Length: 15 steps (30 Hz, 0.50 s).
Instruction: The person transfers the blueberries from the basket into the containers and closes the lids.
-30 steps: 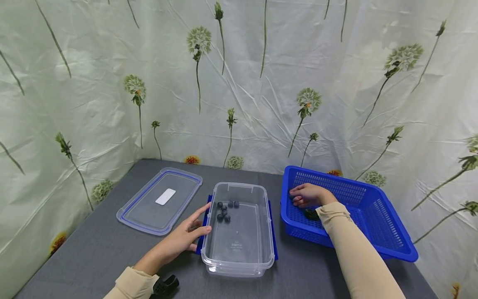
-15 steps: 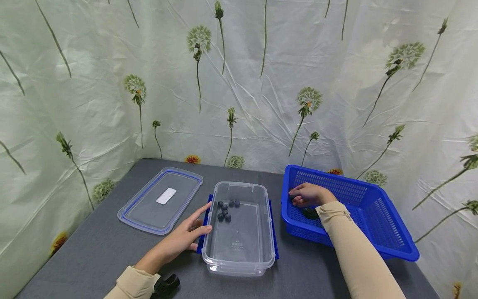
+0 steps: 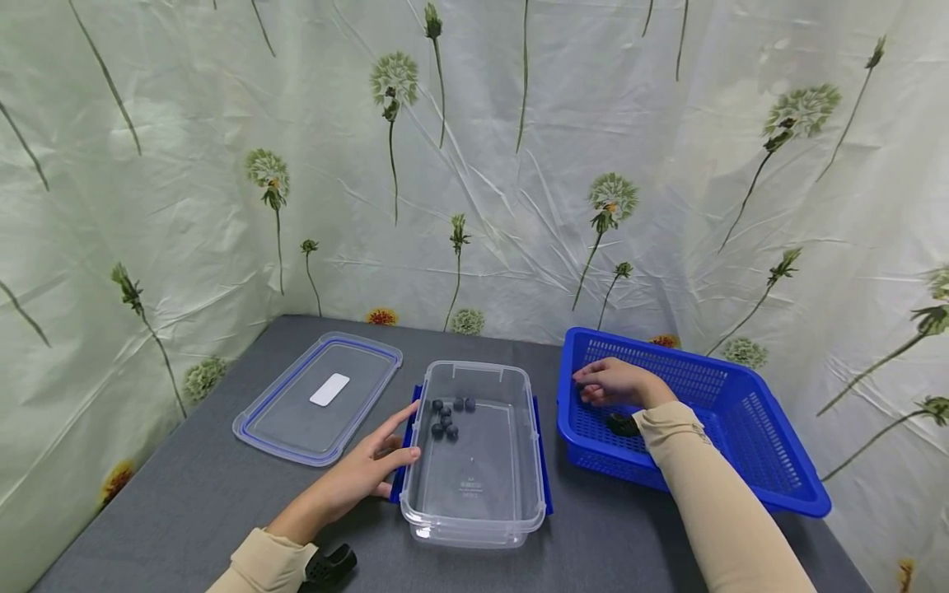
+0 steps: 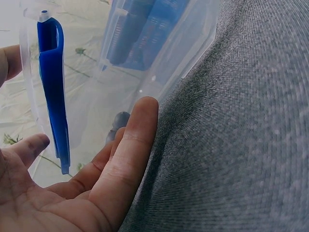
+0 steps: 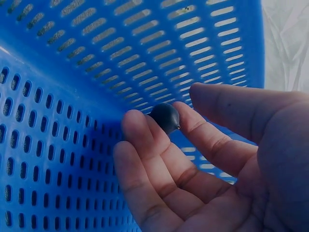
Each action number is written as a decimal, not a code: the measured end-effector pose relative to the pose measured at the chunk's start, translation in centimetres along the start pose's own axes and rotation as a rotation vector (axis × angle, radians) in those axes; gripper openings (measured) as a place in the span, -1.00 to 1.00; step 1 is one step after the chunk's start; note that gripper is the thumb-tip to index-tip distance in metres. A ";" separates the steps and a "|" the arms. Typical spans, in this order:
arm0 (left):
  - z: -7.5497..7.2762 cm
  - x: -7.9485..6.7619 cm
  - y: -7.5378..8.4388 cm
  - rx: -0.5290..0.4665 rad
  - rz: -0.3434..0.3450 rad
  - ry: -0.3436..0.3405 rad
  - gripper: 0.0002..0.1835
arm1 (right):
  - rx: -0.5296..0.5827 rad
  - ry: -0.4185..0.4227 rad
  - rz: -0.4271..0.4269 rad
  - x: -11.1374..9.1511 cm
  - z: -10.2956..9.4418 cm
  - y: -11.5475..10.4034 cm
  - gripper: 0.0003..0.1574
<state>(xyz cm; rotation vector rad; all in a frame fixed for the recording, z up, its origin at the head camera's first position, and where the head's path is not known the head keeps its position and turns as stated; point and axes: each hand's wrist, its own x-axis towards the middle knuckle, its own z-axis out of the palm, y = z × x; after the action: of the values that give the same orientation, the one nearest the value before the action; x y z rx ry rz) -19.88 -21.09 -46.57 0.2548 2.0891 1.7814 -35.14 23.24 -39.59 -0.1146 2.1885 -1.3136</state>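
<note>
My left hand (image 3: 354,478) rests against the left side of a clear plastic container (image 3: 474,525), thumb at its rim. In the left wrist view its extended fingers lie along the wall beside a blue latch (image 4: 54,96). Several blueberries (image 3: 437,431) sit in the container's far left part. My right hand (image 3: 615,383) reaches into a blue perforated basket (image 3: 789,461) near its left wall. The right wrist view shows one dark blueberry (image 5: 165,117) pinched between the fingers, with the thumb tip a little apart from it.
A clear lid (image 3: 315,436) with a blue seal and a white label (image 3: 329,389) lies flat on the grey table (image 3: 178,494), left of the container. Behind the table hangs a flower-printed curtain (image 3: 504,165). A black device (image 3: 331,568) sits at the left wrist.
My right hand has lifted very slightly inside the basket. The left hand, container and lid stay where they were.
</note>
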 end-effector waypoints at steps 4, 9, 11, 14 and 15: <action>-0.1 0.0 -0.1 -0.002 0.006 -0.005 -0.17 | -0.032 0.026 -0.007 -0.4 0.0 -0.3 -0.51; -0.1 0.1 -0.2 -0.002 0.008 -0.006 -0.17 | -0.047 0.041 -0.035 -0.9 0.2 -0.6 -0.52; -0.1 0.1 -0.2 0.000 0.009 -0.006 -0.17 | -0.047 0.037 -0.052 -1.1 0.2 -0.6 -0.51; -0.1 0.0 -0.2 0.003 0.010 -0.007 -0.17 | -0.029 0.031 -0.073 -1.4 0.2 -0.6 -0.52; -0.1 0.0 -0.2 0.004 0.011 -0.006 -0.17 | -0.024 0.029 -0.081 -1.5 0.3 -0.6 -0.53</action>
<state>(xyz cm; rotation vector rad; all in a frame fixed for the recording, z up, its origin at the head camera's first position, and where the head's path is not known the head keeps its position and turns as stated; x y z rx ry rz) -19.92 -21.21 -46.74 0.2732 2.0912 1.7803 -33.92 23.24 -38.55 -0.1965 2.2455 -1.3403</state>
